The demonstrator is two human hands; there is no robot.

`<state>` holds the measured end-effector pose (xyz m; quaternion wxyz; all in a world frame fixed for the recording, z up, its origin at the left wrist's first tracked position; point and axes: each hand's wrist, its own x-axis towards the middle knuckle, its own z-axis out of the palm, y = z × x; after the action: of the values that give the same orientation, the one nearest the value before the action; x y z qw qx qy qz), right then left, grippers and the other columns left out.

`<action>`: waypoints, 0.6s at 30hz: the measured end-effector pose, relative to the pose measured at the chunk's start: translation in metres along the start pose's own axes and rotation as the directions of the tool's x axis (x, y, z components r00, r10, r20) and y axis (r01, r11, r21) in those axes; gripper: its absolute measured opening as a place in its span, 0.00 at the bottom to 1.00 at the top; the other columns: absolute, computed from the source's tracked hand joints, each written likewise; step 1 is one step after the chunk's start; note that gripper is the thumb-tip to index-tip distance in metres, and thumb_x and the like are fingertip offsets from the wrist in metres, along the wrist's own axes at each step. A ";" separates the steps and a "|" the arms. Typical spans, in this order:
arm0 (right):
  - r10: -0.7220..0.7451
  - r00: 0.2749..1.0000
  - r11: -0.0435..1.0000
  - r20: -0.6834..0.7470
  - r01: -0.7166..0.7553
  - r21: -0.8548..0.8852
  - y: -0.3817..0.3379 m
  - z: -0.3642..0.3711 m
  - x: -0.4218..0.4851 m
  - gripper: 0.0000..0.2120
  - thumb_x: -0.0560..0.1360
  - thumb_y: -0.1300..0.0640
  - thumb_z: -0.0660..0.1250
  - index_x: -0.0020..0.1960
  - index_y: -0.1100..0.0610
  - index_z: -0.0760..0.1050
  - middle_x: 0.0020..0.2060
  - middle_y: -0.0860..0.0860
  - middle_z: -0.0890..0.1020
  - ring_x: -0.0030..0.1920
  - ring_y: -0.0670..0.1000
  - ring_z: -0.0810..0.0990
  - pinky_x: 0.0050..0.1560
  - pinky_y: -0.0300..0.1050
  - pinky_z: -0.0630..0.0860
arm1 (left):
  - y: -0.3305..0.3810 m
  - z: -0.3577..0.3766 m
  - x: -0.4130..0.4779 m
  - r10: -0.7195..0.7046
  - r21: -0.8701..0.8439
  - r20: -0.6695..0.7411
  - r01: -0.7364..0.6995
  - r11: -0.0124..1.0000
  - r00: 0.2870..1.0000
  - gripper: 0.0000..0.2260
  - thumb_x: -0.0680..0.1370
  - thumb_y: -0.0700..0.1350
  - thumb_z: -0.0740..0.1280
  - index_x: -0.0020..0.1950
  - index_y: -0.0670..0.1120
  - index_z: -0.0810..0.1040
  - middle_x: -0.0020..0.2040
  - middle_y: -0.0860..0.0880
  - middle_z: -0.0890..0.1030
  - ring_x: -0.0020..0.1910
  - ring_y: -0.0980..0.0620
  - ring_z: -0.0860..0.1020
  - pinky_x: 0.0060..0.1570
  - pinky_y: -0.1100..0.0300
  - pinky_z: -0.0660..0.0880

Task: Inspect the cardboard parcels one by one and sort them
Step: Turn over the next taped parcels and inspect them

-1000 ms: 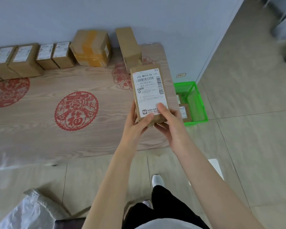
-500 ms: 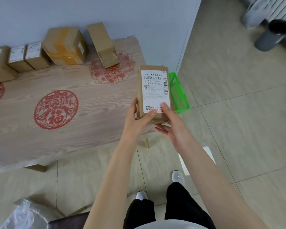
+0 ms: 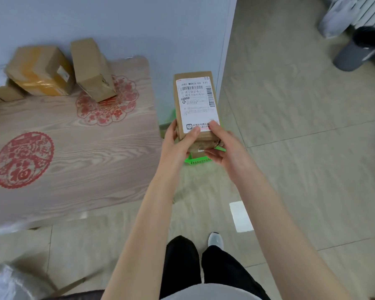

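Pale floor tiles (image 3: 290, 148) fill the right and near side of the room, and a grey-blue wall (image 3: 139, 24) stands at the far side. On the left is a low wooden table (image 3: 85, 161) with red paper-cut circles stuck on its top. Two bare hands hold up a long brown cardboard parcel with a white shipping label (image 3: 196, 105), out past the right edge of the table and above the floor. Its label faces up at the camera. The left hand (image 3: 178, 144) wraps around the near left side of the parcel, with the thumb pressed on the label. The right hand (image 3: 223, 146) cups the near right side and the bottom, thumb on the label too. Just under the parcel, bits of a bright green plastic basket (image 3: 195, 162) peek out on the floor. At the far left of the table, near the wall, sit more brown cardboard boxes: a tall tilted one (image 3: 93, 70), a fat one with yellow tape (image 3: 41, 70) just beside it, and a small one with a white label (image 3: 0, 85) at the edge. A dark grey round bin (image 3: 355, 50) stands far right.
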<state>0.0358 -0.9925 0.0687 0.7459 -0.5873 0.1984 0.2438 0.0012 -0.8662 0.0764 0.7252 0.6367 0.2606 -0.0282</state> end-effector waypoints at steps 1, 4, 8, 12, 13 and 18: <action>0.005 1.000 1.000 0.011 -0.005 -0.002 -0.007 -0.004 0.009 0.27 0.74 0.42 0.72 0.64 0.58 0.72 0.55 0.52 0.80 0.52 0.52 0.84 0.57 0.46 0.81 | 0.001 0.008 0.007 0.000 -0.019 -0.009 0.000 1.000 1.000 0.29 0.77 0.50 0.73 0.76 0.55 0.68 0.63 0.55 0.82 0.53 0.62 0.83 0.49 0.64 0.78; 0.015 0.999 1.000 0.032 -0.015 -0.002 -0.030 -0.011 0.038 0.26 0.74 0.44 0.73 0.64 0.59 0.73 0.52 0.51 0.80 0.51 0.52 0.84 0.58 0.47 0.81 | 0.011 0.026 0.033 0.014 -0.014 -0.012 -0.014 1.000 1.000 0.24 0.80 0.51 0.70 0.76 0.56 0.69 0.62 0.57 0.82 0.52 0.65 0.82 0.48 0.67 0.77; 0.013 0.999 1.000 0.044 -0.012 -0.022 -0.069 -0.008 0.086 0.24 0.74 0.45 0.73 0.63 0.57 0.73 0.48 0.49 0.80 0.50 0.51 0.83 0.59 0.46 0.80 | 0.036 0.038 0.084 0.043 0.008 -0.002 -0.043 0.999 0.999 0.31 0.74 0.58 0.71 0.75 0.53 0.71 0.65 0.56 0.81 0.63 0.56 0.80 0.67 0.53 0.74; -0.002 1.000 0.992 0.031 0.006 -0.124 -0.110 0.000 0.140 0.23 0.73 0.43 0.73 0.61 0.55 0.75 0.50 0.49 0.80 0.52 0.52 0.83 0.53 0.43 0.81 | 0.065 0.043 0.150 0.035 0.043 0.027 -0.036 0.998 0.999 0.25 0.78 0.54 0.70 0.74 0.49 0.73 0.65 0.52 0.81 0.63 0.53 0.80 0.68 0.52 0.74; 0.000 0.999 0.988 0.032 0.005 -0.152 -0.115 -0.001 0.150 0.23 0.73 0.42 0.73 0.61 0.56 0.75 0.50 0.49 0.80 0.52 0.52 0.83 0.52 0.42 0.81 | 0.068 0.042 0.162 0.023 0.049 0.028 -0.025 0.998 0.999 0.22 0.80 0.51 0.69 0.73 0.47 0.74 0.64 0.51 0.82 0.62 0.52 0.81 0.67 0.53 0.75; 0.035 0.996 0.943 0.076 -0.008 -0.334 -0.145 0.003 0.219 0.27 0.74 0.40 0.71 0.65 0.56 0.75 0.56 0.51 0.83 0.58 0.51 0.82 0.64 0.49 0.76 | 0.091 0.046 0.233 -0.043 0.116 0.013 0.041 0.992 0.999 0.16 0.80 0.48 0.69 0.65 0.45 0.75 0.54 0.54 0.82 0.52 0.58 0.81 0.46 0.68 0.75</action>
<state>0.2982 -0.9887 0.0547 0.6406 -0.6923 0.1304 0.3055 0.2519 -0.8241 0.0656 0.6885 0.6716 0.2663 -0.0635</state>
